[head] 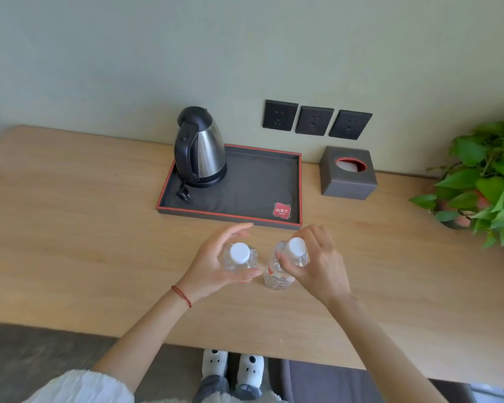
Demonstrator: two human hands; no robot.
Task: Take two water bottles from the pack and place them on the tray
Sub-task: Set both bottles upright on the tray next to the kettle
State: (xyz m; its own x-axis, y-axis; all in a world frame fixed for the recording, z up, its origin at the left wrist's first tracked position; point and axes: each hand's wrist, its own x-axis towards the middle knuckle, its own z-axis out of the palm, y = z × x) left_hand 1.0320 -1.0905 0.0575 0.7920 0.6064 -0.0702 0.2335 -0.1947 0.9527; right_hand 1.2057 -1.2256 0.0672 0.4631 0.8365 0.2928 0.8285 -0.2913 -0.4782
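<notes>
Left grip (213, 269), right grip (317, 266) hide bottles' (240, 258) bases.

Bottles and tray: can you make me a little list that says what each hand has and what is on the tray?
left hand: grip around the left bottle, white cap up
right hand: grip around the right bottle, tilted a bit
bottles: above the wooden desk, not on the tray yet
tray: dark with a red edge, at the back by the wall
on the tray: a steel kettle at its left end, with its plug
right part of the tray: bare
beside the tray: a tissue box and a green plant
</notes>
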